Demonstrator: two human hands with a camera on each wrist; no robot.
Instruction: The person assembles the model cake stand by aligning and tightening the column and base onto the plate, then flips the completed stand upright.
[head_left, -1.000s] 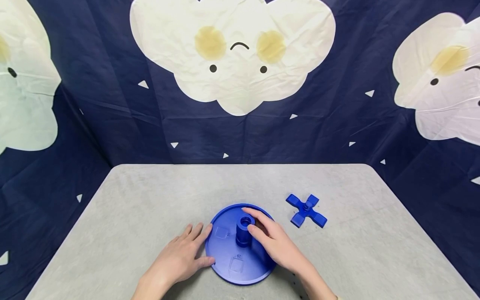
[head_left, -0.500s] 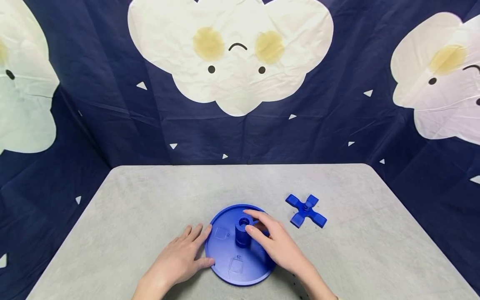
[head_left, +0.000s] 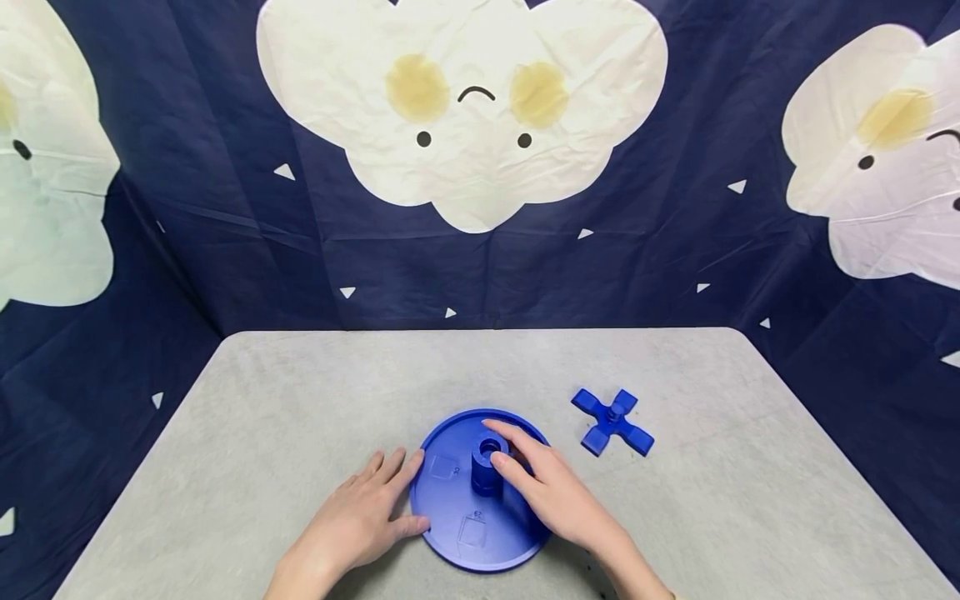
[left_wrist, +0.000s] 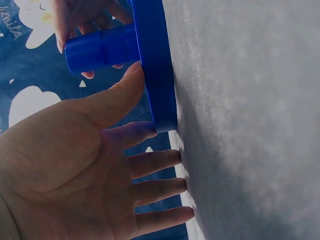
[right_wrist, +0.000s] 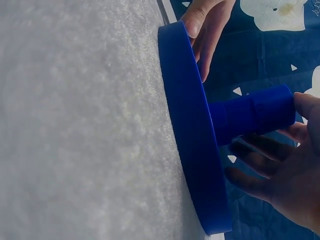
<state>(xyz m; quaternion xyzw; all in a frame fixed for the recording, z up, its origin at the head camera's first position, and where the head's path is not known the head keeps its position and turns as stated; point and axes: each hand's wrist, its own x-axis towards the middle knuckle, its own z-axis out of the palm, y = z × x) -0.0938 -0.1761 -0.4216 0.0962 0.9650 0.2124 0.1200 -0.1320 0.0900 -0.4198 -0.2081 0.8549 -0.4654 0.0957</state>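
Note:
A round blue disc with a raised rim (head_left: 487, 560) lies flat on the table. A hollow blue cylinder (head_left: 487, 477) stands upright at its middle. My right hand (head_left: 558, 487) pinches the cylinder's upper end between thumb and fingers; in the right wrist view the other fingers (right_wrist: 250, 185) reach beneath that end, over the disc. My left hand (head_left: 363, 508) touches the disc's left rim with thumb and index finger, while the other fingers, nearly straight, rest on the table, as the left wrist view shows. Whether the cylinder is one piece with the disc cannot be told.
A blue cross-shaped part (head_left: 613, 422) with a small peg at its centre lies on the grey table (head_left: 337, 375), right of and behind the disc. Dark blue cloth (head_left: 487, 275) with white clouds hangs behind the table and along both sides.
My right fingers have shifted slightly around the cylinder's top, and the cylinder's top has tilted or turned a little. The left hand, disc and cross-shaped part stay put.

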